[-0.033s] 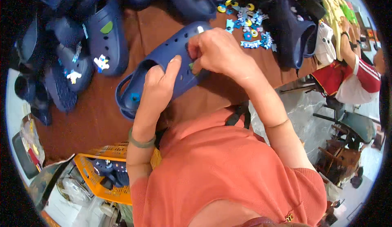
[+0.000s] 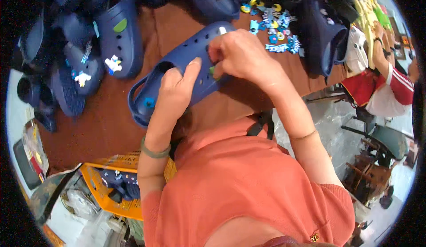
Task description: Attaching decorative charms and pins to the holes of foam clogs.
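Now, line by line:

Clog in hand: a navy blue foam clog [image 2: 177, 76] with round holes across its upper is held above the brown table [image 2: 111, 131], toe toward the top right, heel strap toward the lower left.

Left hand: the left hand [image 2: 175, 93] wraps the middle of the clog from below, thumb laid over the perforated upper, fingers hidden underneath; it is closed around the shoe.

Right hand: the right hand [image 2: 242, 53] sits on the toe end, fingertips bunched tight and pressed against the upper near a small green charm [image 2: 212, 70]; whether it pinches the charm I cannot tell.

Clog relative to hands: the shoe runs between both hands, its heel opening poking out to the left of the left wrist, its toe just beyond the right knuckles.

Wrist: a green bracelet [image 2: 155, 151] circles the left forearm.

Loose charms: a scatter of blue and yellow shoe charms [image 2: 273, 27] lies on the table just past the right hand.

Other clogs: a heap of navy clogs [image 2: 84, 47], some with charms, lies at far left, well apart.

Basket: an orange plastic basket [image 2: 100, 193] stands below the table edge.
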### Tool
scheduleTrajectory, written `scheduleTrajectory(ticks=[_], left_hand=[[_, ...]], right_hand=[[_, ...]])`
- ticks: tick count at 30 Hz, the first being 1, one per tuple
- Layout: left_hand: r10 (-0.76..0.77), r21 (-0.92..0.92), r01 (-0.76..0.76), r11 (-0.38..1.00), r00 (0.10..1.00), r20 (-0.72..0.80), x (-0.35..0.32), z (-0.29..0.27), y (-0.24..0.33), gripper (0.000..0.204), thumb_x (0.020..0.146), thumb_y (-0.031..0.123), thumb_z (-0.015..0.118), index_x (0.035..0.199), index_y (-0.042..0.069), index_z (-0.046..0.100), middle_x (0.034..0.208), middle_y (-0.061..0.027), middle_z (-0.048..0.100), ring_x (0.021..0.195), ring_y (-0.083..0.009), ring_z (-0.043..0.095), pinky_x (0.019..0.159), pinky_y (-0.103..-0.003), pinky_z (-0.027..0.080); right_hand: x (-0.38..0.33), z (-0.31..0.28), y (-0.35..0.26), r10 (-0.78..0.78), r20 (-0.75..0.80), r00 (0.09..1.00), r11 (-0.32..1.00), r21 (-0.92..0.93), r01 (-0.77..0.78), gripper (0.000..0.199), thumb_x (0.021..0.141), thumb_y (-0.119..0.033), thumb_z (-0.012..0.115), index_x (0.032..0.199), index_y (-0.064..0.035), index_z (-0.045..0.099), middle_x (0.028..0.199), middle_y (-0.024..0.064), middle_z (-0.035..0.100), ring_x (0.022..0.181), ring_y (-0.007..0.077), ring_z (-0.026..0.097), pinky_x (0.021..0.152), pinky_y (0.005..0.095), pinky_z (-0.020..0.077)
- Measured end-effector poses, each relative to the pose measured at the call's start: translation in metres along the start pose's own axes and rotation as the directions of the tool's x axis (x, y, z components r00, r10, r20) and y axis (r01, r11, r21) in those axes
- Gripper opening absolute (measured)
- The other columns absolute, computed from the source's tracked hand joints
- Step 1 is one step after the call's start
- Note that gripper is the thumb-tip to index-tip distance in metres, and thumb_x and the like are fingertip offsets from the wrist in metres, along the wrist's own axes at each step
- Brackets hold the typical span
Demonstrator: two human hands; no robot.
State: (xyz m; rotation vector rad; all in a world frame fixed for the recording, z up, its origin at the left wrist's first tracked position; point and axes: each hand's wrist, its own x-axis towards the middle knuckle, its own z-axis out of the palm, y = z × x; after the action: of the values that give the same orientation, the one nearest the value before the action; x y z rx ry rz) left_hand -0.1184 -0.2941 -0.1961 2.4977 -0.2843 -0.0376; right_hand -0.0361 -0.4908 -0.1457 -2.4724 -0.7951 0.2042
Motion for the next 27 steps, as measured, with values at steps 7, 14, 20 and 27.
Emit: scheduleTrajectory(ticks=[7,14,20,27], left_hand=[[0.098,-0.808,0.038,0.587,0.988,0.117,0.014,-0.001,0.004,0.05,0.084,0.008,0.074,0.129,-0.001,0.053,0.123,-0.0078,0.062,0.112,-0.0169,0.059,0.1,-0.034,0.046],[0.029,-0.781,0.083,0.618,0.991,0.128,0.011,0.001,0.006,0.049,0.085,0.006,0.071,0.13,-0.001,0.052,0.126,-0.0095,0.061,0.114,-0.0196,0.059,0.102,-0.035,0.044],[-0.087,-0.742,0.191,0.643,0.98,0.178,0.009,0.011,0.0,0.05,0.085,0.005,0.071,0.131,-0.001,0.052,0.126,-0.0102,0.061,0.113,-0.0202,0.06,0.101,-0.035,0.045],[-0.168,-0.738,0.213,0.64,0.976,0.136,0.005,0.011,0.005,0.051,0.083,0.005,0.074,0.127,-0.005,0.049,0.121,-0.0139,0.062,0.109,-0.0206,0.062,0.095,-0.035,0.052]], right_hand=[[-0.032,0.006,0.003,0.097,-0.079,0.992,0.966,0.249,-0.075,0.018,0.068,-0.016,0.079,0.078,-0.0044,0.071,0.074,0.013,0.069,0.073,0.0311,0.068,0.066,0.0404,0.051],[-0.041,0.013,-0.009,0.373,-0.03,0.927,0.875,0.345,-0.341,0.019,0.071,-0.019,0.08,0.081,-0.0037,0.073,0.076,0.0153,0.07,0.071,0.0308,0.068,0.068,0.0394,0.0522],[-0.018,0.004,-0.02,0.211,-0.058,0.976,0.977,0.035,-0.209,0.017,0.063,-0.015,0.075,0.077,-0.0065,0.072,0.073,0.0157,0.069,0.074,0.0353,0.068,0.069,0.0445,0.0536],[-0.01,0.007,-0.007,0.094,-0.028,0.995,0.989,0.118,-0.09,0.014,0.063,-0.009,0.068,0.076,-0.0089,0.072,0.074,0.0153,0.069,0.073,0.0358,0.068,0.068,0.0445,0.0539]])
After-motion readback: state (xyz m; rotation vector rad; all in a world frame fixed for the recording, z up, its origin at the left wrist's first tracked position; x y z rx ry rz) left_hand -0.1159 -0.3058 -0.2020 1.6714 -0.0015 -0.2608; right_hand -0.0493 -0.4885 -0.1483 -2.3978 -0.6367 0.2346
